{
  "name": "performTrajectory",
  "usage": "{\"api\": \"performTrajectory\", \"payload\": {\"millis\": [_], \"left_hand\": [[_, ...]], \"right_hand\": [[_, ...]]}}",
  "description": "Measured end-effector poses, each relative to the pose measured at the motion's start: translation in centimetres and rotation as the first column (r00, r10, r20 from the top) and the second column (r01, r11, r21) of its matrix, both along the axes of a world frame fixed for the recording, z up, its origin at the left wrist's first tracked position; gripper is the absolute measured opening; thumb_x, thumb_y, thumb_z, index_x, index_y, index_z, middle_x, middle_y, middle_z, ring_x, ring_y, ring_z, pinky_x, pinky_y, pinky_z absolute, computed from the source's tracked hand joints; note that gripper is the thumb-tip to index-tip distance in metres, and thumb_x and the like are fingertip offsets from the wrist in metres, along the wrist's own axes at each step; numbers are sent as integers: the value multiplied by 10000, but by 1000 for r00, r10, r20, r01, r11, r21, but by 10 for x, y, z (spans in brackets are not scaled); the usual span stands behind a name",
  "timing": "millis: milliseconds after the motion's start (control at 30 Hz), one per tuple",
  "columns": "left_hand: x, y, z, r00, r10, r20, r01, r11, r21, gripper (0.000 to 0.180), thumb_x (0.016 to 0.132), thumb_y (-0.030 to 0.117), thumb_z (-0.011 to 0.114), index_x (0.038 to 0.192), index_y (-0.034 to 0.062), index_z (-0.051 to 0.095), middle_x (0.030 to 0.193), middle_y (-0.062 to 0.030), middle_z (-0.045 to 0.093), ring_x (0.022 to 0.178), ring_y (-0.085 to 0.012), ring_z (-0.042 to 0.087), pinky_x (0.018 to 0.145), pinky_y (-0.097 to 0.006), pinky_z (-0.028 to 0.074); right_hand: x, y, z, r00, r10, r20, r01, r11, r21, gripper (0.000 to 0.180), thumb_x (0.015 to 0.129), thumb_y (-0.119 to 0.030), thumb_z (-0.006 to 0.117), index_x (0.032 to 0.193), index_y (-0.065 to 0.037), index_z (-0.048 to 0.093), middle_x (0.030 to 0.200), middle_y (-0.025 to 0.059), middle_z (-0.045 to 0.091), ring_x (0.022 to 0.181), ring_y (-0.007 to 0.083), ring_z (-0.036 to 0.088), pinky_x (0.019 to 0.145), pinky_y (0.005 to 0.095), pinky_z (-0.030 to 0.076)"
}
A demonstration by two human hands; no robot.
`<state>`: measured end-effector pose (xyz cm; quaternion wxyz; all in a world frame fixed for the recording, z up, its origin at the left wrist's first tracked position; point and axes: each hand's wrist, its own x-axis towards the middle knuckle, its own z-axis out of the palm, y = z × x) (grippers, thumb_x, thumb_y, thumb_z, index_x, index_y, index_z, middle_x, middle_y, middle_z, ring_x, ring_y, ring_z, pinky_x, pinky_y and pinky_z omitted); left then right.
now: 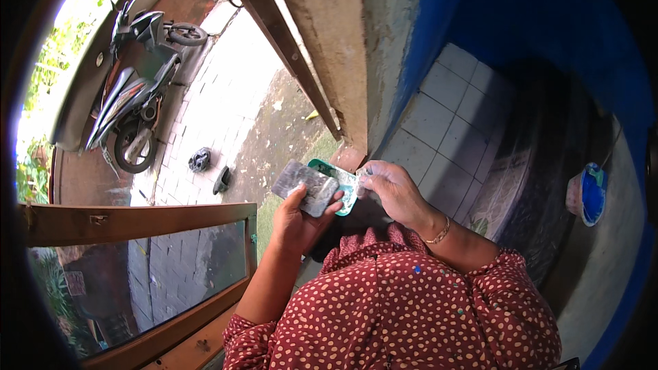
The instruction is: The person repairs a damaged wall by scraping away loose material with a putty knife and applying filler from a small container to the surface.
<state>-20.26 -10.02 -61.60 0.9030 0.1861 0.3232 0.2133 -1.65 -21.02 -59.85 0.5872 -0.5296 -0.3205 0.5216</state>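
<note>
My left hand (292, 214) grips a flat, grey rectangular piece (304, 186) with a streaked, scuffed surface, thumb on top and fingertips round its lower edge. Right behind it, partly covered by it, is a shallow green tray (347, 193) smeared with white stuff; its left part is hidden. The left fingertips reach the tray's near side. At the tray's right edge, my right hand (397, 195) is closed, thumb and fingers bent together round something small and greyish that I cannot make out. A bracelet (439, 231) circles the right wrist.
A wooden-framed glass door panel (137, 225) stands at the left. Ahead are a wooden post (281, 41) and a wall edge (391, 34). Beyond lie a motorbike (130, 103) and dark bundle (199, 159) on paving. A blue-lined container (591, 194) is at the right, near dark steps.
</note>
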Motion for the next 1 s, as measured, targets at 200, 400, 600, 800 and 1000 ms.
{"api": "performTrajectory", "payload": {"millis": [200,400,600,800,1000], "left_hand": [[-40,20,-11,989,139,-59,-132,986,103,425,963,213,409,1264,-84,363,1226,-296,503,1109,-481,530,913,-561,486],[-87,43,-13,949,313,-29,-306,941,143,400,967,186,383,1260,-86,357,1203,-294,512,1088,-488,541,892,-565,502],[-115,56,-2,904,425,-41,-410,891,196,417,970,177,376,1290,-84,322,1214,-303,498,1093,-492,535,889,-556,513],[-128,65,-2,890,453,-52,-432,873,228,412,971,176,379,1280,-93,337,1203,-291,511,1096,-484,537,892,-548,515],[-110,70,-5,903,426,-59,-403,886,230,385,964,176,399,1246,-84,374,1167,-268,538,1047,-462,570,869,-537,528]], "right_hand": [[-11,40,1,897,-25,-441,-43,989,-145,218,885,-124,485,677,-63,473,586,-16,418,436,63,328,377,216,292],[-23,117,1,887,213,-410,-269,960,-82,205,888,-140,505,715,-36,543,569,-9,431,426,71,356,364,230,302],[-31,257,17,809,6,588,25,999,-44,262,879,-156,556,649,-33,584,622,94,575,461,167,496,441,324,430],[-37,325,16,199,-194,960,157,974,164,234,845,-80,534,1044,11,618,1042,247,632,1052,347,596,912,407,476],[-15,318,57,351,336,874,11,932,-363,528,843,-64,570,1339,-17,394,1287,283,473,1154,343,531,989,358,463]]}}
